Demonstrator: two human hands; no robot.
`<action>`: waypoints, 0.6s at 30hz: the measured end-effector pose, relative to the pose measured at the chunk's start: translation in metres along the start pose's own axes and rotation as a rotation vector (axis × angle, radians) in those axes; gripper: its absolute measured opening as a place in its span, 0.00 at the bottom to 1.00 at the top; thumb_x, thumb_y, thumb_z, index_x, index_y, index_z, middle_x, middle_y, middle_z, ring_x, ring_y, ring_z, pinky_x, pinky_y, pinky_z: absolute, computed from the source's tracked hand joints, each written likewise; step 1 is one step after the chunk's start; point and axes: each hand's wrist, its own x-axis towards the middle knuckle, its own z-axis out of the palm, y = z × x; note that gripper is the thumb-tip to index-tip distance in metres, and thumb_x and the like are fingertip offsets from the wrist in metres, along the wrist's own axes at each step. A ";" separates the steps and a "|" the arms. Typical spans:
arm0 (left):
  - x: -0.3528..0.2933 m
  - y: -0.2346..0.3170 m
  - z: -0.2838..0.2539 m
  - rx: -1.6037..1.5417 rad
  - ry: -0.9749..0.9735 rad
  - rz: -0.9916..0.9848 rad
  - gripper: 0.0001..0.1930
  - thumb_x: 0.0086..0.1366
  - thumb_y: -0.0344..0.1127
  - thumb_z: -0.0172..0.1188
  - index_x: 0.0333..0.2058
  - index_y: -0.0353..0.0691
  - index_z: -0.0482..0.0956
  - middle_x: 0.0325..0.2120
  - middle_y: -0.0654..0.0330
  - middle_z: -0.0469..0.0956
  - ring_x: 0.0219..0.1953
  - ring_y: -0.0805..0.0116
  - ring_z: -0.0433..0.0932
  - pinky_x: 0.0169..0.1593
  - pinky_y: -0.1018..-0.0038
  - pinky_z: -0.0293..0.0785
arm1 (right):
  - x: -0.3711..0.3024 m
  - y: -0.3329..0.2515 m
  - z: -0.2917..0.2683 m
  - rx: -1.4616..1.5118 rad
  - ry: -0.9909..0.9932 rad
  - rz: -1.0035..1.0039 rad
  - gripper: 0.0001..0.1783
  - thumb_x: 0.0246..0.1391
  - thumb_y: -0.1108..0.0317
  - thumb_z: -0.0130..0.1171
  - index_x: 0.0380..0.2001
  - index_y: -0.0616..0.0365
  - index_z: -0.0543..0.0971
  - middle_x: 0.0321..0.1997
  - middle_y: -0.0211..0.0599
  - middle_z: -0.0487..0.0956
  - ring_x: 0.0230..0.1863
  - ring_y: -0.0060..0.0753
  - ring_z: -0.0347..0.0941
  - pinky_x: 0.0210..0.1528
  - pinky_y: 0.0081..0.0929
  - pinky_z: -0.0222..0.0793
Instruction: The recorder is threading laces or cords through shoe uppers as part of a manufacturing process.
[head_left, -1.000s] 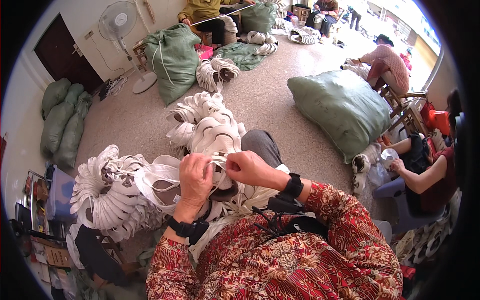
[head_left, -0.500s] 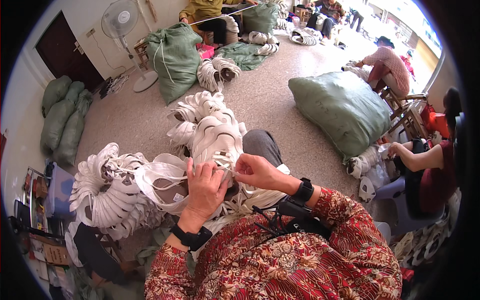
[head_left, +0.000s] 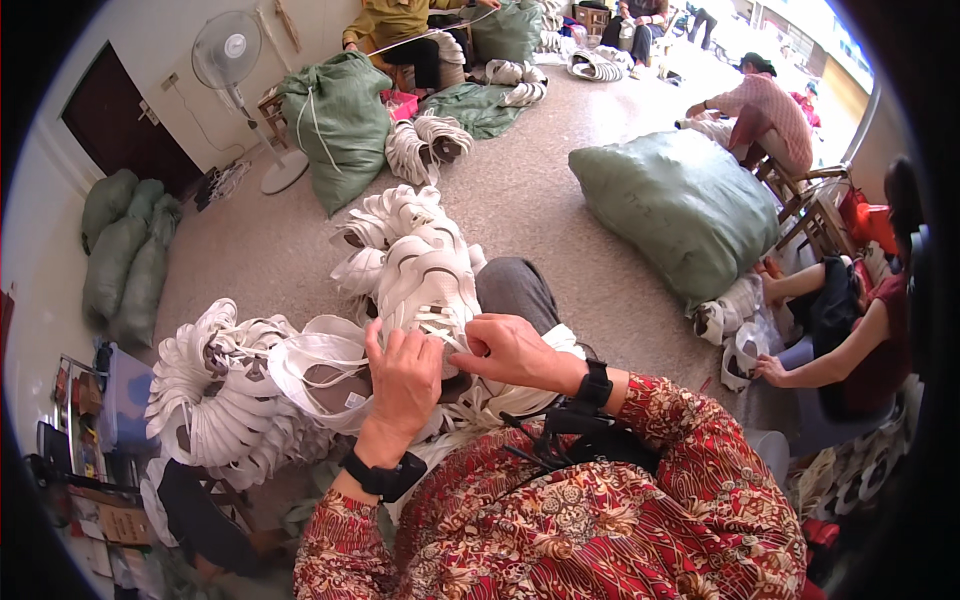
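Note:
Across my lap lies a white shoe upper [head_left: 428,278], with a pale lace [head_left: 436,318] threaded through its eyelets. My left hand [head_left: 403,375] is closed at the upper's near end, its fingers bent over the edge. Just to the right, my right hand [head_left: 515,350] pinches the lace close to the same opening; the fingertips partly hide it. Left of my left hand, another white upper [head_left: 300,372] lies open, with a brown lining and loose laces across it. More nested uppers [head_left: 225,400] curve in a thick row at the left.
Green sacks stand around: one bulky sack [head_left: 680,215] at the right, one upright sack [head_left: 340,125] ahead, several by the left wall. A standing fan [head_left: 228,50] is near the door. A person [head_left: 850,330] sits at the right beside more uppers. Other people work farther back.
My hands stay at the upper's near end, my right fingers now lower and tighter in. The lace stretched between my hands no longer shows. The person at the right has reached lower.

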 end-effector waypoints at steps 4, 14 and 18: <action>-0.017 -0.003 -0.021 -0.003 -0.090 0.005 0.03 0.60 0.31 0.62 0.32 0.43 0.77 0.28 0.61 0.71 0.36 0.61 0.73 0.62 0.53 0.58 | -0.001 0.012 0.008 -0.082 0.021 -0.015 0.16 0.49 0.63 0.65 0.19 0.61 0.72 0.19 0.43 0.72 0.24 0.50 0.71 0.28 0.42 0.66; -0.105 -0.030 -0.132 0.049 -0.400 -0.268 0.03 0.56 0.28 0.63 0.28 0.41 0.77 0.27 0.59 0.72 0.37 0.58 0.73 0.61 0.52 0.59 | -0.002 0.016 0.005 -0.117 0.080 -0.037 0.14 0.44 0.65 0.62 0.33 0.60 0.74 0.34 0.45 0.75 0.41 0.51 0.72 0.45 0.45 0.67; -0.128 -0.037 -0.149 0.035 -0.493 -0.349 0.03 0.56 0.28 0.63 0.27 0.40 0.77 0.26 0.58 0.73 0.36 0.57 0.73 0.61 0.52 0.59 | -0.005 0.025 0.009 -0.024 0.001 0.029 0.16 0.47 0.63 0.64 0.36 0.62 0.74 0.38 0.47 0.74 0.44 0.50 0.72 0.48 0.41 0.69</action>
